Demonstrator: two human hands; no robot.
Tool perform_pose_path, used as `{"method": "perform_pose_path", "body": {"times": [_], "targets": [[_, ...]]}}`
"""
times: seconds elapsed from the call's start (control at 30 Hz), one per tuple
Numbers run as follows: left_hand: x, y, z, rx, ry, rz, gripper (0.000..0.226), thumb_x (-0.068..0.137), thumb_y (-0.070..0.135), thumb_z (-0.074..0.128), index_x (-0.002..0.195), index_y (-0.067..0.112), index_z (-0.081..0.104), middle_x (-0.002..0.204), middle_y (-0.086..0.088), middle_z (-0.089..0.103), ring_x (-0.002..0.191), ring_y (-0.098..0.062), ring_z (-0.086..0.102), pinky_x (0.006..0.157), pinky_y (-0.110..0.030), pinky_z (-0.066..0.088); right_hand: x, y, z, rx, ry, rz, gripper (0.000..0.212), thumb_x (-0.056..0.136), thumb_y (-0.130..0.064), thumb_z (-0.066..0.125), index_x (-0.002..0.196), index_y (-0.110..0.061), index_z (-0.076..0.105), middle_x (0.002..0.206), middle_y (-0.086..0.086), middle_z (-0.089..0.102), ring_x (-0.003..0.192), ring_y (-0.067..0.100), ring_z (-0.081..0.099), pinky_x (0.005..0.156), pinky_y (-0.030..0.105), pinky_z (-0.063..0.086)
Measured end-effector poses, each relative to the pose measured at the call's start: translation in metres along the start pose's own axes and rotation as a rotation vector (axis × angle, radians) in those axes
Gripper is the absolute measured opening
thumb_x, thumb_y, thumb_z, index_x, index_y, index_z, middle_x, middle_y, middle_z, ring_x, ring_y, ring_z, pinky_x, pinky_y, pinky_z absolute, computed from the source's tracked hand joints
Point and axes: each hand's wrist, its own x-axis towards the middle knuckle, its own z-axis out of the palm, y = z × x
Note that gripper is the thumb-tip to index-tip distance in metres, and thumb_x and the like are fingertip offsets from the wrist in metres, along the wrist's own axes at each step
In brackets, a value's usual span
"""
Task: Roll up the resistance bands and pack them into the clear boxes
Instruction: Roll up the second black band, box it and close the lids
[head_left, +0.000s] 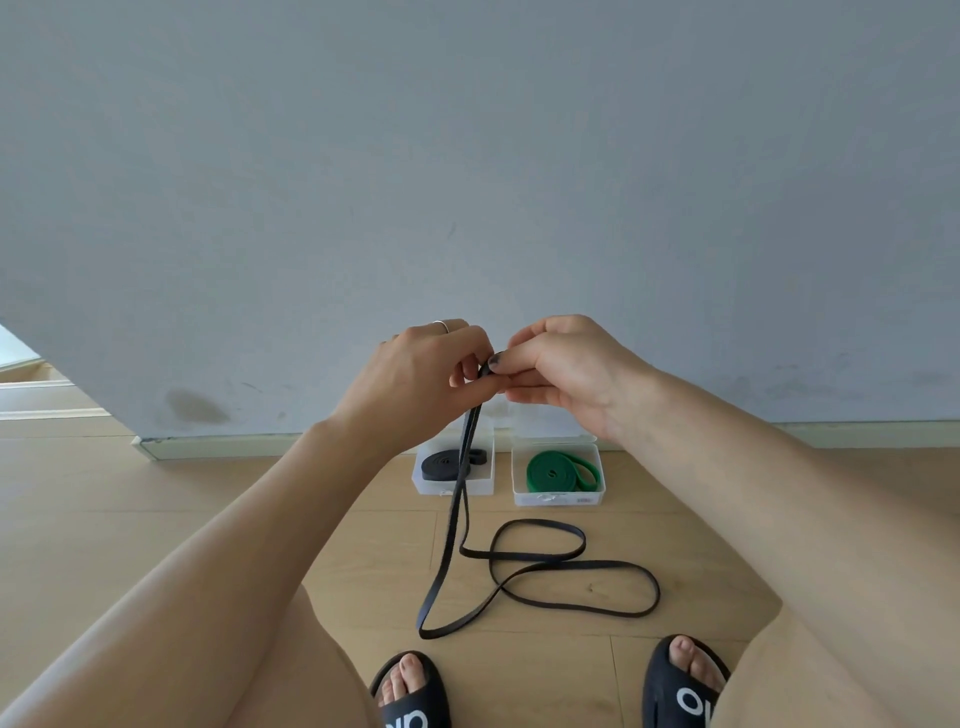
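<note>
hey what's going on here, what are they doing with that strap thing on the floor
A person is starting to roll up a long black resistance band. Both the left hand and the right hand pinch its top end at chest height, while the rest hangs down and lies in loose loops on the wooden floor. Against the wall sit two clear boxes: the left box holds a rolled black band, and the right box holds a rolled green band. So two bands look packed, and this one is not yet rolled.
</note>
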Motion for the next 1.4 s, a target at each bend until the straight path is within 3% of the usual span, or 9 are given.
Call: {"method": "perform_pose_path", "body": {"times": [0.23,0.4,0.6,0.73,0.87,1.0,1.13,1.3,1.4], "targets": [[-0.003,-0.005,0.0,-0.153,0.01,-0.036,0.014,0.092,0.027,0.076,0.093,0.015,0.069,0.091,0.005,0.062,0.074,-0.014,0.069,0.07,-0.041,0.058,0.004,-0.003,-0.003,0.066,-0.015,-0.029,0.017,0.086,0.003,0.073,0.092,-0.01,0.065,0.076,0.005,0.076,0.079,0.018,0.076,0.079,0.029,0.057],[-0.003,-0.009,-0.003,-0.221,0.03,-0.004,0.016,0.093,0.024,0.076,0.091,0.009,0.069,0.087,-0.001,0.062,0.075,-0.019,0.069,0.072,-0.043,0.059,0.004,-0.003,-0.005,0.191,-0.108,0.036,0.017,0.088,0.002,0.072,0.086,-0.013,0.065,0.083,0.007,0.077,0.078,0.019,0.076,0.083,0.033,0.058],[-0.003,-0.007,-0.007,-0.144,0.012,0.051,0.007,0.095,0.016,0.073,0.092,0.011,0.07,0.087,0.002,0.06,0.077,-0.014,0.068,0.075,-0.036,0.058,0.002,0.001,-0.003,0.224,-0.116,0.148,0.02,0.088,-0.007,0.076,0.079,-0.019,0.064,0.085,0.004,0.071,0.089,0.024,0.068,0.095,0.041,0.059],[-0.003,-0.007,-0.006,-0.134,0.015,0.076,0.008,0.095,0.019,0.073,0.094,0.011,0.07,0.089,0.001,0.061,0.077,-0.017,0.069,0.074,-0.038,0.06,0.004,0.001,-0.004,0.21,-0.101,0.126,0.02,0.089,-0.004,0.073,0.079,-0.019,0.066,0.088,0.005,0.076,0.088,0.023,0.07,0.088,0.035,0.057],[-0.001,-0.002,-0.005,-0.269,0.111,-0.005,0.008,0.092,0.012,0.076,0.096,0.01,0.071,0.09,0.0,0.067,0.079,-0.015,0.074,0.078,-0.029,0.061,0.002,-0.003,-0.006,0.347,-0.116,0.16,0.01,0.09,-0.006,0.071,0.084,-0.015,0.072,0.092,0.007,0.078,0.088,0.02,0.072,0.092,0.032,0.054],[-0.002,-0.002,-0.002,-0.231,0.113,0.037,0.005,0.095,0.011,0.071,0.098,0.008,0.068,0.09,0.001,0.065,0.082,-0.012,0.07,0.08,-0.026,0.059,0.0,0.001,-0.001,0.445,-0.105,0.208,0.007,0.091,-0.007,0.072,0.086,-0.012,0.073,0.085,0.006,0.076,0.084,0.018,0.069,0.089,0.033,0.056],[-0.004,-0.004,0.001,-0.159,0.109,0.039,0.009,0.098,0.016,0.067,0.1,0.008,0.064,0.093,0.003,0.062,0.083,-0.014,0.068,0.078,-0.039,0.058,-0.001,0.006,0.007,0.341,-0.029,0.107,0.006,0.093,-0.01,0.072,0.087,-0.013,0.072,0.093,0.008,0.074,0.089,0.02,0.067,0.093,0.037,0.058],[-0.003,0.0,0.001,-0.034,0.117,0.052,0.024,0.099,0.03,0.056,0.1,0.007,0.063,0.093,-0.003,0.061,0.075,-0.028,0.066,0.067,-0.048,0.056,0.0,0.008,0.013,0.029,0.117,-0.064,0.013,0.093,-0.018,0.07,0.083,-0.01,0.07,0.08,0.003,0.063,0.076,0.017,0.062,0.091,0.04,0.06],[-0.002,0.002,-0.001,0.051,0.125,0.071,0.022,0.098,0.027,0.057,0.099,0.005,0.063,0.092,-0.006,0.061,0.068,-0.032,0.062,0.059,-0.048,0.055,-0.002,0.008,0.016,-0.113,0.139,-0.137,0.025,0.09,-0.023,0.068,0.083,0.001,0.072,0.077,0.01,0.072,0.076,0.017,0.068,0.094,0.047,0.059]]}}
